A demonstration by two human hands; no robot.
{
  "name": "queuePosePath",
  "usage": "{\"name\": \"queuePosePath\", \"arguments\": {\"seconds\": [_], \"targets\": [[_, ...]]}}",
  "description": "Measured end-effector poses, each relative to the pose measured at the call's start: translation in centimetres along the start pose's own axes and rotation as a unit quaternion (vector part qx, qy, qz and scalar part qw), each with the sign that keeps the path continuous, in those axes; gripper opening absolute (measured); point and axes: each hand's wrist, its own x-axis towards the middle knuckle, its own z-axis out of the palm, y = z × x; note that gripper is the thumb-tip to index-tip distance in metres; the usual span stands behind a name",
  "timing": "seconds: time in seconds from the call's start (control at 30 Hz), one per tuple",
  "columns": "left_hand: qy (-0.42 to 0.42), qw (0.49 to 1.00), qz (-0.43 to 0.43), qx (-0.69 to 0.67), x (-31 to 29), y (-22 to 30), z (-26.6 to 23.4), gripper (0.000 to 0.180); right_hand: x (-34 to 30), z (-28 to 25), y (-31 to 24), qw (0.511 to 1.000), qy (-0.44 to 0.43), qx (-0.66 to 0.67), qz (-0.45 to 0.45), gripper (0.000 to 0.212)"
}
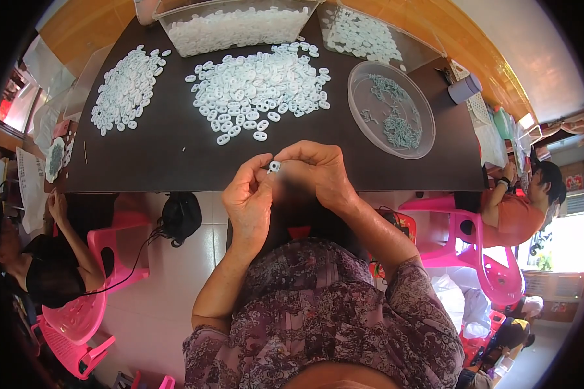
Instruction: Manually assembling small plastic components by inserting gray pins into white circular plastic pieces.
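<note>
Just in front of the table edge, my left hand (250, 204) pinches a small white oval plastic piece with two holes (274, 166) between thumb and fingers. My right hand (321, 172) meets it from the other side, fingers bent and closed at the piece; a blurred patch hides its lower part and whatever it may hold. Beyond my hands lies a big heap of the same white pieces (259, 87), with a few strays on its near side. To the right, a round clear tray (427, 139) holds small grey-green screw-like parts (401, 131).
Another pile of white pieces (128, 87) lies far left. Two clear bins (240, 48) (363, 39) of white pieces stand at the back. A grey-lilac cup (465, 89) stands at the right edge. Other people sit at the left (55, 275) and right (522, 217) on pink chairs.
</note>
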Motion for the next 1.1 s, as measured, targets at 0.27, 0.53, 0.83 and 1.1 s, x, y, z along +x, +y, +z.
{"name": "queuePosePath", "arguments": {"seconds": [0.27, 0.53, 0.83, 1.1], "targets": [[0.001, 1.0, 0.012, 0.0, 0.1, -0.1, 0.0, 0.023, -0.1, 0.2, -0.1, 1.0, -0.007, 0.011, 0.009, 0.009], [0.008, 1.0, -0.004, -0.002, 0.1, -0.1, 0.1, 0.023, -0.3, 0.2, 0.5, 1.0, 0.0, -0.011, -0.013, 0.01], [0.008, 1.0, 0.001, -0.012, 0.0, -0.5, 0.1, 0.023, -0.7, 0.0, 0.5, 0.998, 0.005, -0.054, -0.015, 0.01], [0.006, 1.0, 0.014, -0.019, 0.1, -0.7, 0.2, 0.024, -1.1, 0.4, 0.5, 1.0, -0.01, 0.001, -0.016, 0.012]]}}
